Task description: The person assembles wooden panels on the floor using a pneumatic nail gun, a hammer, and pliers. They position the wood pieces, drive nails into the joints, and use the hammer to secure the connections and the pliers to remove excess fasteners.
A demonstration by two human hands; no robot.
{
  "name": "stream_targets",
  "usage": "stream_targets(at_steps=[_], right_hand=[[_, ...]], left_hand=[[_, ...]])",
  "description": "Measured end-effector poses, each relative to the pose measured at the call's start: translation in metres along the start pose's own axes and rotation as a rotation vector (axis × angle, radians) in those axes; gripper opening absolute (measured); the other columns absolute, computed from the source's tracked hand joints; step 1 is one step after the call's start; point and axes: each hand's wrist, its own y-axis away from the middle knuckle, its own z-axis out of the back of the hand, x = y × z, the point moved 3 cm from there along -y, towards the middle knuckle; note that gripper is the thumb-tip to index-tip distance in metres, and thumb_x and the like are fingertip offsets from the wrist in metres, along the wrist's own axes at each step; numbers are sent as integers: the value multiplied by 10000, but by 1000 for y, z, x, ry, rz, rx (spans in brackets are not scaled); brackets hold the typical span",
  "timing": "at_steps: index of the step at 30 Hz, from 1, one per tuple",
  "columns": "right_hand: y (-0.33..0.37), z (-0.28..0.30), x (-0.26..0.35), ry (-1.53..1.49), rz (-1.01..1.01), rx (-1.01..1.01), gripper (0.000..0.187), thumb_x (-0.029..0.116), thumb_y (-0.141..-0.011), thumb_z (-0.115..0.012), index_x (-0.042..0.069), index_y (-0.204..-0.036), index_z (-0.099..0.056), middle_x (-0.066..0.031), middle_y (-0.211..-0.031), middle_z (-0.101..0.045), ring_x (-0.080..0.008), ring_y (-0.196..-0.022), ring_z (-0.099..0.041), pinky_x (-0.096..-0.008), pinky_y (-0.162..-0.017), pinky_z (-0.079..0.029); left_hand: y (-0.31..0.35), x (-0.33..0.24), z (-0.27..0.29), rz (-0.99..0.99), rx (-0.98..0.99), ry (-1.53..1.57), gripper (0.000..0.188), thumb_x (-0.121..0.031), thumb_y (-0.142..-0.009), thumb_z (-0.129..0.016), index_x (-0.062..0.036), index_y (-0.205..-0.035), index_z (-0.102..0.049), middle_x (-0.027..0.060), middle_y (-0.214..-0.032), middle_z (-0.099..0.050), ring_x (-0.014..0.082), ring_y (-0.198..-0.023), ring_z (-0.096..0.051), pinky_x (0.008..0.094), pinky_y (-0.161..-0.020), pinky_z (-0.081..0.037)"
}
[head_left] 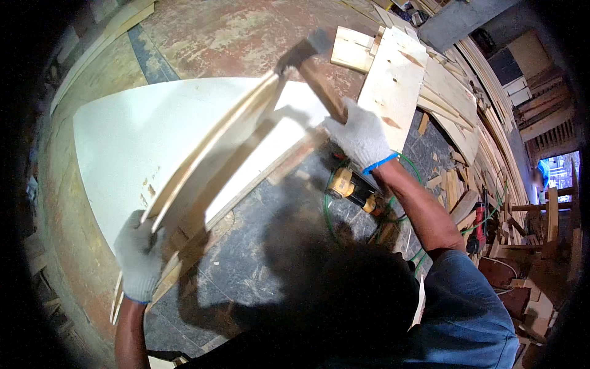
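My right hand [364,134], in a white knit glove with a blue cuff, is closed round the wooden handle of a hammer [323,87]. The hammer's dark head, smeared by motion, is at the far end of a wooden panel [212,142] that stands tilted on edge; whether they touch I cannot tell. My left hand [139,255], gloved too, grips the panel's near end, its fingers partly hidden. Beneath the panel lies a broad white sheet [123,135] with a curved outline.
A yellow and black power tool [347,184] with a green hose [327,215] lies on the dark floor near my right forearm. Pale boards [393,86] are stacked at the far right. Wood offcuts [453,187] and a red tool [479,224] lie further right.
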Motion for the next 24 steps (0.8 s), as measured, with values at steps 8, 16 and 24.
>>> stream_targets(at_steps=[8, 16, 24], right_hand=[[4, -32, -31, 65, -63, 71, 476, 427, -924, -627, -21, -1080, -598, -315, -896, -682, -462, -876, -695, -526, -805, -536], [-17, -38, -7, -38, -35, 122, 618, 547, -949, -576, -61, -1051, -625, -295, -845, -687, -467, -832, -696, -525, -796, -540], [-73, -56, 28, 0, 107, 71, 537, 432, -844, -634, -58, -1057, -692, -280, -821, -690, -427, -830, -705, -494, -792, -541]], left_hand=[[9, -28, -10, 7, 75, -18, 233, -90, -870, -691, 6, -1082, -667, 209, -1046, -604, 400, -859, -631, 464, -770, -513], [-3, 20, -23, 235, 147, 255, 267, -149, -947, -661, 27, -1145, -640, 182, -1006, -623, 318, -799, -618, 401, -746, -506], [-48, 107, -39, 204, 189, 670, 204, -160, -956, -690, 30, -1025, -662, 25, -847, -598, 75, -665, -518, 280, -585, -427]])
